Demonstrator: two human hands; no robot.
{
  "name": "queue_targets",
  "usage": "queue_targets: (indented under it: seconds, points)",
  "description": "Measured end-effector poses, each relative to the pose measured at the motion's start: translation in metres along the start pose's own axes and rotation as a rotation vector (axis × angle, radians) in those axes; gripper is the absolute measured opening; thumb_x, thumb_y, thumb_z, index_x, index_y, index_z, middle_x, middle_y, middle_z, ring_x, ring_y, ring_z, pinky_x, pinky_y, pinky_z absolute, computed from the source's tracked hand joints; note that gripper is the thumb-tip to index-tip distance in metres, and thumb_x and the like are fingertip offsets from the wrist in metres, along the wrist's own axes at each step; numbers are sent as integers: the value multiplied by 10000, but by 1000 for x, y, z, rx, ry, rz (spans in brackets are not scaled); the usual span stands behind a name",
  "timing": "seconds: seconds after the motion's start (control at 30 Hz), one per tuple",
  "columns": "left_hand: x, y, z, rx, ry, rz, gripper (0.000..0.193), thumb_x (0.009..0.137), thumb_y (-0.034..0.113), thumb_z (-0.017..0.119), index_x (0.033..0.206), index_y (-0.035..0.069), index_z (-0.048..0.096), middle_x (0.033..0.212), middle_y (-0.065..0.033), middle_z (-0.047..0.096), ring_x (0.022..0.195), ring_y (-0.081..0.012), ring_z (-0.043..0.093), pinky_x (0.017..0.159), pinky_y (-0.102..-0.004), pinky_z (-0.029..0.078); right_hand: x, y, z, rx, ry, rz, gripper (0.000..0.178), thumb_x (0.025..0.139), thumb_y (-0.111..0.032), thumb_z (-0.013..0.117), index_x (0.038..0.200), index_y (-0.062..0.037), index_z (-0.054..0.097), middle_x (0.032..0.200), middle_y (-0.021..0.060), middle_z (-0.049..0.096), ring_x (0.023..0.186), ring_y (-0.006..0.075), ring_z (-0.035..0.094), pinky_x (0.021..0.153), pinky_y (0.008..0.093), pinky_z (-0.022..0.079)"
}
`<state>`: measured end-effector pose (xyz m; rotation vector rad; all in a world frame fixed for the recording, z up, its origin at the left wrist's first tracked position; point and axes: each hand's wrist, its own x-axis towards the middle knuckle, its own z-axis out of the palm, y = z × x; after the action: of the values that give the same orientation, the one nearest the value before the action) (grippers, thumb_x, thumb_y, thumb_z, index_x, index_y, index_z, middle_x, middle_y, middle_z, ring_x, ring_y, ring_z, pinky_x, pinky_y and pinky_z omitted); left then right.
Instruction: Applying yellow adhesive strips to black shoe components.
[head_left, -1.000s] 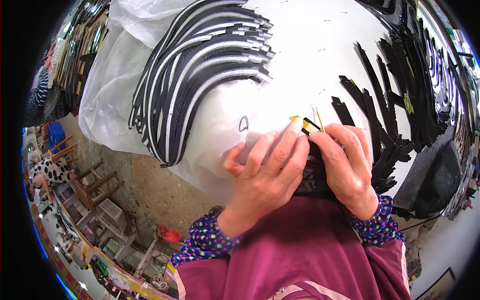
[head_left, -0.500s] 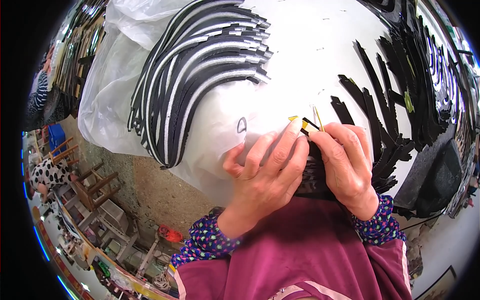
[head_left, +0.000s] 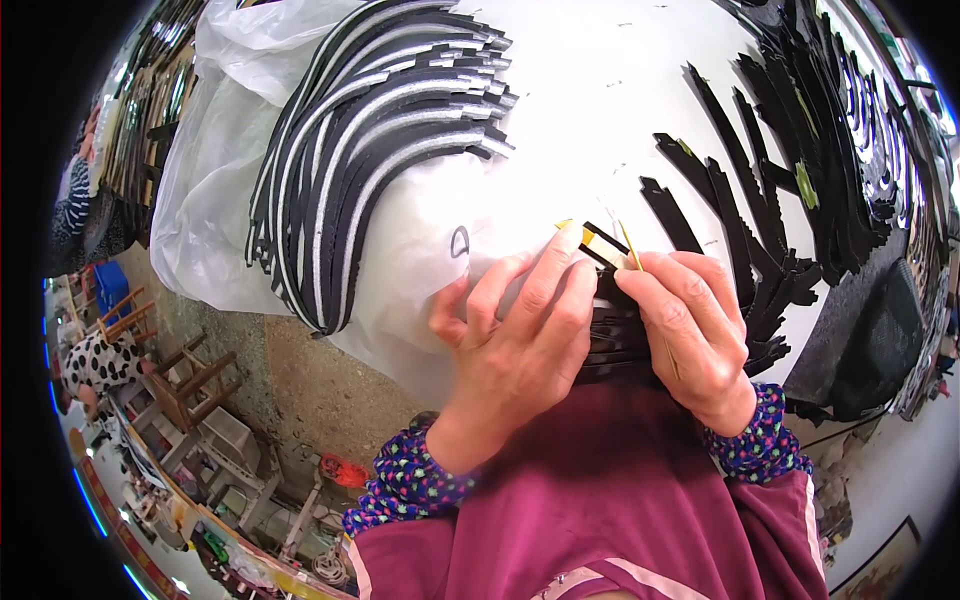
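My left hand (head_left: 525, 325) rests over the white surface, its index finger and thumb holding the end of a black strip (head_left: 604, 246). Yellow shows on the strip beside the index fingertip. In my right hand (head_left: 690, 330) is a thin yellow stick (head_left: 629, 242), pinched between thumb and fingers, its upper end projecting past the fingertips over the strip. The rest of the strip is hidden beneath my hands. Below them, between the wrists, lie several glossy black strips (head_left: 615, 345).
A fanned pile of curved black strips with pale stripes (head_left: 375, 140) lies at left on crumpled clear plastic sheeting (head_left: 215, 200). More black strips (head_left: 745, 215) spread along the right side. A wooden stool (head_left: 190, 385) stands on the floor at left, near another person's spotted clothing (head_left: 100, 362).
The view has shifted slightly, so the piles sit further left. The yellow stick now leans more, and more of the black strip shows between my hands. Both hands keep their holds.
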<state>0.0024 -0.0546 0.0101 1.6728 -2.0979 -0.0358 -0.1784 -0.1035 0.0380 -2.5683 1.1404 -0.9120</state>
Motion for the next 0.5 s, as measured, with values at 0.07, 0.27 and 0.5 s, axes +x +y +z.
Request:
queue_targets:
  seconds: [0.07, 0.27, 0.5]
  points:
    - [1, 0, 0, -5, -4, -4, 326, 889, 275, 636, 1211, 242, 665, 1354, 74, 612, 1177, -143, 500, 1068, -428, 221, -1, 1, 0, -2, 3, -1, 350, 687, 81, 686, 1036, 64, 678, 1001, 171, 672, 858, 330, 659, 753, 385, 578]
    - [2, 1, -2, 20, -35, 4, 382, 888, 277, 645, 1268, 310, 669, 1392, 83, 572, 1190, -139, 478, 1068, -419, 213, -3, 1, 2, 15, 25, 18, 350, 682, 85, 684, 1031, 53, 679, 995, 169, 669, 859, 330, 656, 761, 398, 576]
    - [2, -1, -5, -8, -48, 4, 424, 859, 262, 675, 1278, 325, 670, 1399, 92, 553, 1191, -136, 471, 1055, -406, 222, 10, -1, -7, 224, 41, 150, 214, 839, 79, 679, 1051, 51, 669, 991, 156, 672, 804, 313, 654, 706, 357, 550]
